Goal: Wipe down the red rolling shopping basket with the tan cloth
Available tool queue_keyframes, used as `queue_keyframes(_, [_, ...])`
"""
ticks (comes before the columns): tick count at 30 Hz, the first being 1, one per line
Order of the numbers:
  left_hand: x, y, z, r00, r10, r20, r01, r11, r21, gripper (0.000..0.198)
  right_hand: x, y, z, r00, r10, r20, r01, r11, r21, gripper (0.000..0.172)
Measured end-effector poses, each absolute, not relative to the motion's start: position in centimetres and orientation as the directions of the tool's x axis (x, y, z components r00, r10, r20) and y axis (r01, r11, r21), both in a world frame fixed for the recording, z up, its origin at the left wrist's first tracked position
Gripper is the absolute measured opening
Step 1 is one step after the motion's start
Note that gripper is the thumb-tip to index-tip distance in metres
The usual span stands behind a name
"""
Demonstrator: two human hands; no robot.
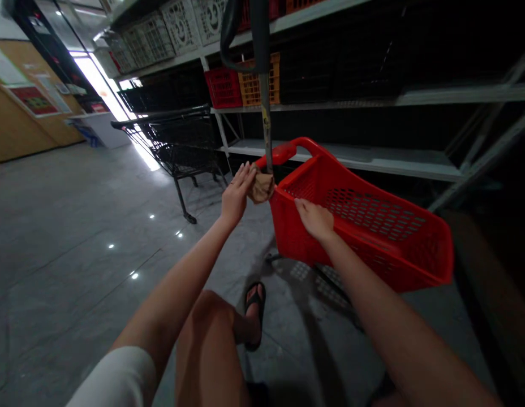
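Held in the left hand (pixel 236 198), a brown cloth (pixel 261 188) is set by the red cart (pixel 294 234), frame centre — steadying is best done by the right hand (pixel 317 219), whose closure cannot be told.

no words, brands or numbers can be read with certainty. printed matter is shown too small and blurred on the tan wall panel (pixel 37 133): a rectangular red poster with a greenish middle (pixel 34 102) and a pale whitish sheet (pixel 4 66). a small yellow marking (pixel 266 120), its content illegible, is borne by the slim grey metal pole (pixel 263 90). a smiling-face design is formed in the openwork of a white plastic crate (pixel 211 18).
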State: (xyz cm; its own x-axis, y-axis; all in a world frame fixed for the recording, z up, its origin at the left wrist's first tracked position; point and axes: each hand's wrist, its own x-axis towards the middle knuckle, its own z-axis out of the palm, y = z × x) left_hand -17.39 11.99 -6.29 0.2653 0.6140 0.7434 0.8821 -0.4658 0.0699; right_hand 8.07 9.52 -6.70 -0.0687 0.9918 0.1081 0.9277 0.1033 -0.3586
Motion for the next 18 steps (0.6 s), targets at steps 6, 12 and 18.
queue_keyframes(6, [-9.9,10.2,-18.3,0.358,0.705,0.611,0.774,-0.591,0.228,0.055,8.4,9.7,-7.9,-0.043,0.98,0.193,0.991,0.067,-0.117,0.055])
queue_keyframes(12, [-11.3,9.5,-22.9,0.785,0.442,0.435,0.43,-0.893,0.131,0.032,8.4,10.3,-7.9,0.003,0.968,0.25,0.995,0.022,-0.099,0.05])
queue_keyframes(18, [-14.4,12.1,-14.9,0.308,0.66,0.685,0.765,-0.6,0.234,0.051,8.5,9.5,-8.1,0.02,0.959,0.283,0.989,0.023,-0.148,0.05])
